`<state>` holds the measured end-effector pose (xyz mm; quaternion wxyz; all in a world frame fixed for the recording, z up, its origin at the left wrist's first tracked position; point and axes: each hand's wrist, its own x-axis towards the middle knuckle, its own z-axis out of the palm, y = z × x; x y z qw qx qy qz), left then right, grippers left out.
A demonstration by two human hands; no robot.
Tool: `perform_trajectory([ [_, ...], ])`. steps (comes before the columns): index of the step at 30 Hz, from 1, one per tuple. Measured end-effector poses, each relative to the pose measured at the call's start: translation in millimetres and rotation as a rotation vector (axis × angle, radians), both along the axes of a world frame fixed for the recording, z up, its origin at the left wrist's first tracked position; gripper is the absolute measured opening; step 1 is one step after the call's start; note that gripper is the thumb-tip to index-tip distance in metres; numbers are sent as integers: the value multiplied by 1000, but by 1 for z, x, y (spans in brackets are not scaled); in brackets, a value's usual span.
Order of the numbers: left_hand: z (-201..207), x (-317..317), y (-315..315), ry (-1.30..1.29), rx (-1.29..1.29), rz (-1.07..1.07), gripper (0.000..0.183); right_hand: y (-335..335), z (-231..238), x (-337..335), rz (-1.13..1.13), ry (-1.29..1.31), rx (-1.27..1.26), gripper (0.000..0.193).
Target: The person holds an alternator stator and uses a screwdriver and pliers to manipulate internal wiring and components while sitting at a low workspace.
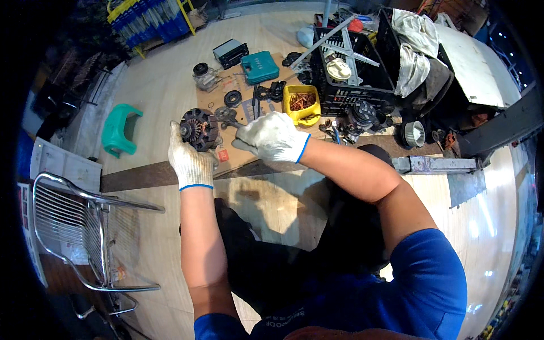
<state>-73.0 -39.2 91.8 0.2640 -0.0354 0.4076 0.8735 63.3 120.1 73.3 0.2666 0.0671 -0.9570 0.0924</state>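
Observation:
My left hand (191, 160), in a white knit glove with a blue cuff, grips a round dark alternator rotor (198, 129) from its near side. The rotor's finned face is turned up, with a shaft end at its centre. To the right of it, my right hand (275, 136), gloved the same way, is closed, its fingers toward the rotor. What it holds, if anything, is hidden by the glove. Just beyond lie a grey metal bracket-like part (226, 117) and a black ring (232, 98), both on a flat cardboard sheet (216, 101).
Beyond stand a teal tool case (260, 67), a yellow container (310, 118) of copper-coloured pieces and a black crate (354, 102). A metal part (206, 77) sits at the far left. A green stool (120, 130) and a chrome chair (93, 226) flank my left side.

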Motion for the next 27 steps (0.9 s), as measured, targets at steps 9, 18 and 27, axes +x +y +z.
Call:
perform_trajectory([
  [9, 5, 2, 3, -97, -16, 163, 44, 11, -7, 8, -79, -42, -119, 24],
  [18, 8, -8, -14, -22, 94, 12, 44, 29, -5, 20, -155, -231, -264, 37],
  [27, 10, -12, -17, -30, 116, 21, 43, 42, -20, 31, 65, -213, -121, 20],
])
